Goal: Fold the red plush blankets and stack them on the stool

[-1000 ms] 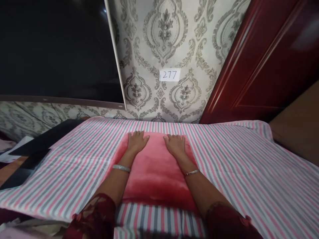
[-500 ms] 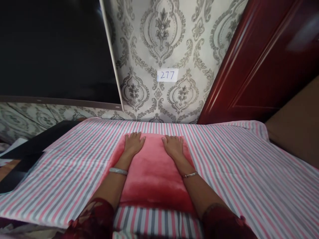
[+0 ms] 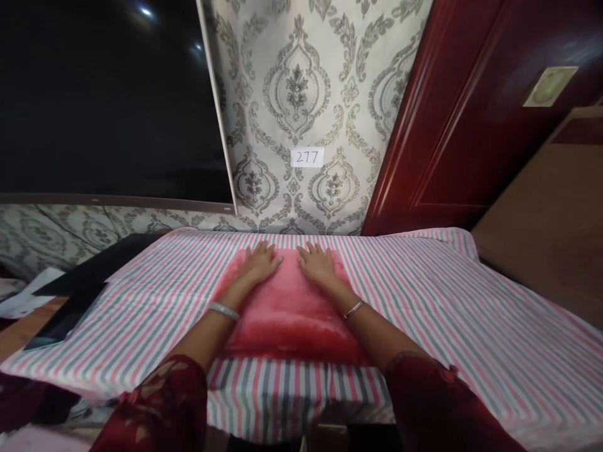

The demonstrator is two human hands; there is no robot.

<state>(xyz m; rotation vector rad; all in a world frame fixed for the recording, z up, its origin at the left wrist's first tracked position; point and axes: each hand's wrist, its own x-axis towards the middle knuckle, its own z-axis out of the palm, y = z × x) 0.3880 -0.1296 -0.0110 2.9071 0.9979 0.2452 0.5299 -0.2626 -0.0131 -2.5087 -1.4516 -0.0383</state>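
Observation:
A folded red plush cloth (image 3: 289, 307) lies in the middle of a table covered by a pink, grey and white striped sheet (image 3: 424, 295). My left hand (image 3: 261, 262) rests flat on the cloth's far left part, fingers stretched out. My right hand (image 3: 316, 263) lies flat beside it on the far right part, fingers also spread. Both hands sit close together near the cloth's far edge. Each wrist wears a thin bangle, and dark red sleeves cover my forearms near the camera.
A patterned grey wall carries a paper label reading 277 (image 3: 307, 157). A large dark screen (image 3: 103, 100) hangs at the left. A dark red door (image 3: 471, 113) stands at the right, with a brown board (image 3: 551, 213) beside it. Black flat items (image 3: 80, 289) lie at the table's left end.
Both hands have slid a little toward each other and toward the cloth's far edge. The camera has pulled back and tilted, showing more of the table's near edge.

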